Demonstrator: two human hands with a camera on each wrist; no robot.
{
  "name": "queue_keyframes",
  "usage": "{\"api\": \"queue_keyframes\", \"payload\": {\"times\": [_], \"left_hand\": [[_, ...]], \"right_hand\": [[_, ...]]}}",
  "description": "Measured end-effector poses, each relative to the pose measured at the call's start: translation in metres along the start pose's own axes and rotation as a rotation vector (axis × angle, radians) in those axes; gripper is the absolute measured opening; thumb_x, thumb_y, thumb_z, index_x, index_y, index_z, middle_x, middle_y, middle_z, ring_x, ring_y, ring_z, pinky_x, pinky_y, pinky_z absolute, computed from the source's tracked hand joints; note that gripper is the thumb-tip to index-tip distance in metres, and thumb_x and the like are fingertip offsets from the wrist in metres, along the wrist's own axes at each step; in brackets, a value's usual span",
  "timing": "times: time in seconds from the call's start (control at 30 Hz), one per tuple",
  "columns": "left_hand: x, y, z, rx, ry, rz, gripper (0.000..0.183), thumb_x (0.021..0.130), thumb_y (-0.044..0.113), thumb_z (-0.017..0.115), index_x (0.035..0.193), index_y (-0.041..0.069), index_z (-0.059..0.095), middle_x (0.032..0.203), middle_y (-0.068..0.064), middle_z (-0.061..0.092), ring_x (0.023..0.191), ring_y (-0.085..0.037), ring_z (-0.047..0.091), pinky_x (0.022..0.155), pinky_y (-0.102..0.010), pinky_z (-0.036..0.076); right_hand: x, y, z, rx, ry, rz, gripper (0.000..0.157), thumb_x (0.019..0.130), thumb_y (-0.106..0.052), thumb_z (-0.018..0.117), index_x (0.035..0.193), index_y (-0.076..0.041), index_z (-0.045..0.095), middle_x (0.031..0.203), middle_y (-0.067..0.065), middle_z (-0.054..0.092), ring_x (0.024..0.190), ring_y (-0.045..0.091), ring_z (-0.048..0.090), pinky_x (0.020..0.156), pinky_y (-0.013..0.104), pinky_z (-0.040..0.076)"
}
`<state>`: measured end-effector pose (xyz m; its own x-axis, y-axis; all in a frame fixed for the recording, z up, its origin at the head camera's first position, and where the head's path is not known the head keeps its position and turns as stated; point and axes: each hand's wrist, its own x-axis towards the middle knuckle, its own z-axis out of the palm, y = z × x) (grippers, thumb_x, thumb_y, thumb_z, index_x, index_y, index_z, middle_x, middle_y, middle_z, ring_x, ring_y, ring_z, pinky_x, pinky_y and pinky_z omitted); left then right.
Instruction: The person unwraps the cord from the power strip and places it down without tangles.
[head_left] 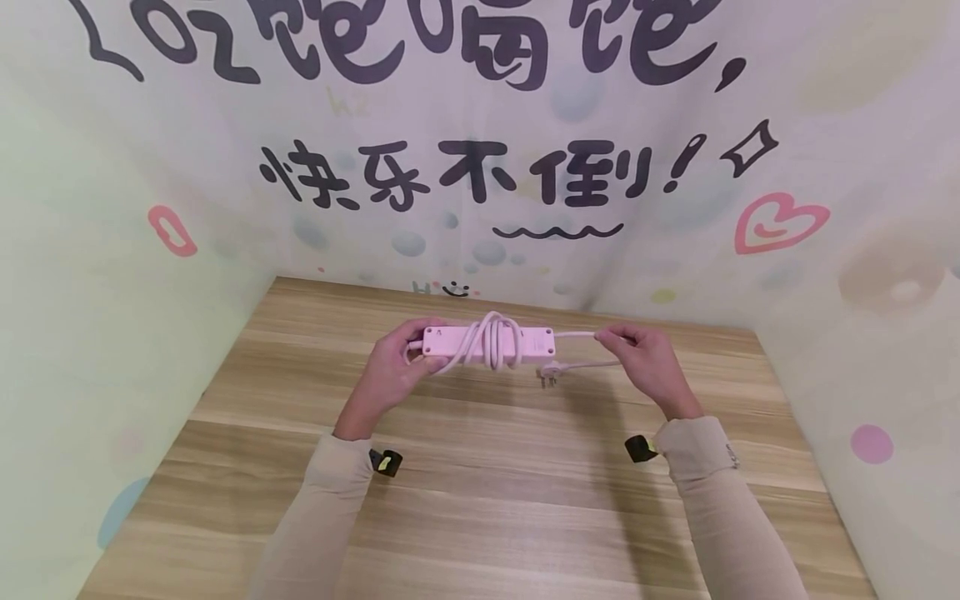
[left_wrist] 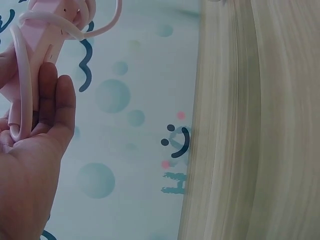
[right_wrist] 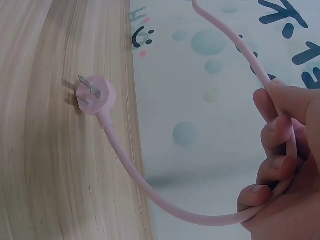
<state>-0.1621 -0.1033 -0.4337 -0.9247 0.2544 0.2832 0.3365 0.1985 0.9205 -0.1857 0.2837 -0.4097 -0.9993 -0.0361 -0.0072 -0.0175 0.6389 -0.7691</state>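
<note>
A pink power strip point(head_left: 450, 340) is held up over the table, its cord point(head_left: 492, 342) wrapped several times around the middle. My left hand point(head_left: 397, 362) grips the strip's left end, where the cord comes out; in the left wrist view the fingers point(left_wrist: 65, 105) lie along its side and the cord bends back along the strip. My right hand point(head_left: 647, 367) holds the free length of cord, fingers curled round it. From that hand the cord's tail loops back to a three-pin plug point(right_wrist: 97, 95), which hangs in front of the strip's right end with its pins bare.
A wood-grain table point(head_left: 480, 500) spreads beneath both hands. Behind it hangs a white printed backdrop point(head_left: 420, 242) with dark lettering, and pale walls close in both sides. A black wrist-camera mount point(head_left: 388, 462) sits at the left cuff, another point(head_left: 639, 448) at the right.
</note>
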Motion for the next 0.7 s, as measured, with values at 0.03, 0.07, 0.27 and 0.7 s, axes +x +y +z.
{"api": "queue_keyframes", "payload": {"times": [0.03,0.07,0.27,0.7], "left_hand": [[-0.0002,-0.0001,0.0002,-0.003,-0.002,-0.002,0.05,0.09,0.003,0.073,0.137,0.0,0.057,0.131,-0.022,0.063,0.114,-0.032,0.062,0.093,-0.019,0.057],[-0.0004,0.0,0.0004,-0.005,-0.003,-0.003,0.049,0.091,0.003,0.073,0.137,-0.001,0.057,0.13,-0.022,0.063,0.114,-0.032,0.062,0.093,-0.019,0.057],[-0.0016,0.0008,0.0011,-0.015,-0.01,-0.024,0.048,0.092,0.003,0.072,0.137,0.0,0.057,0.129,-0.021,0.064,0.114,-0.031,0.062,0.09,-0.019,0.058],[-0.0023,-0.0002,0.0019,-0.035,-0.028,-0.054,0.049,0.092,0.003,0.071,0.138,0.001,0.056,0.129,-0.023,0.063,0.113,-0.033,0.063,0.087,-0.021,0.059]], "right_hand": [[0.0002,-0.0002,0.0001,-0.001,0.002,0.002,0.047,0.097,-0.051,0.065,0.116,-0.009,0.075,0.091,0.003,0.066,0.076,0.017,0.049,0.063,0.027,0.043],[0.0004,-0.0006,0.0003,-0.002,0.006,0.005,0.048,0.097,-0.051,0.064,0.116,-0.009,0.074,0.094,0.004,0.067,0.077,0.018,0.05,0.064,0.026,0.043],[0.0017,-0.0038,0.0018,-0.011,0.03,0.018,0.052,0.098,-0.053,0.062,0.118,-0.007,0.073,0.105,0.012,0.07,0.084,0.02,0.052,0.068,0.026,0.046],[0.005,-0.0035,0.0039,0.018,0.086,0.026,0.053,0.098,-0.054,0.061,0.12,-0.008,0.073,0.117,0.014,0.073,0.094,0.018,0.056,0.076,0.024,0.048]]}}
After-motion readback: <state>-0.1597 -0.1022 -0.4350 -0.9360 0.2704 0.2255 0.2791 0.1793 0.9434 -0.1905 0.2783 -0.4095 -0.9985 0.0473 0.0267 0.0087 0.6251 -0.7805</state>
